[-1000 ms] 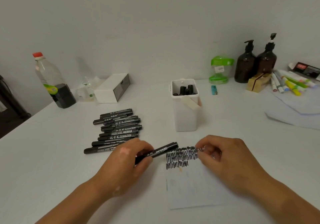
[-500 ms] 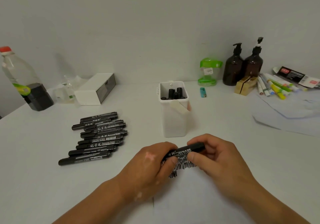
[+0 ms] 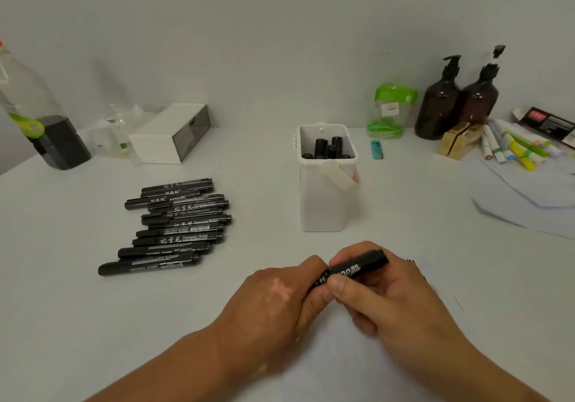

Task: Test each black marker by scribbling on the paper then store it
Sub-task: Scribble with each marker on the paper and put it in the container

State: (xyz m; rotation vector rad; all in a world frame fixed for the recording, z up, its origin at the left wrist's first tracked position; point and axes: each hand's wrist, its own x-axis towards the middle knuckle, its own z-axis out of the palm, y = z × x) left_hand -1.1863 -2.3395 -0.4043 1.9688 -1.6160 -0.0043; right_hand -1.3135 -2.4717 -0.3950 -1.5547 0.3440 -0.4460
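Observation:
Both hands hold one black marker low in the middle of the view. My left hand grips its near end; my right hand pinches the barrel with thumb and fingers curled round it. The marker's far end points up and right. The paper lies under my hands, nearly hidden; a bit of black scribble shows past my right hand. Several black markers lie in a pile on the left. A white holder behind my hands contains several stored markers.
At the back stand a plastic bottle, a white box, a green container, a blue lighter and two brown pump bottles. Coloured markers and loose paper sheets lie at the right.
My right hand left the paper and joined the left on the marker. The camera turned, so everything slid left in view and the scribbles are now mostly hidden.

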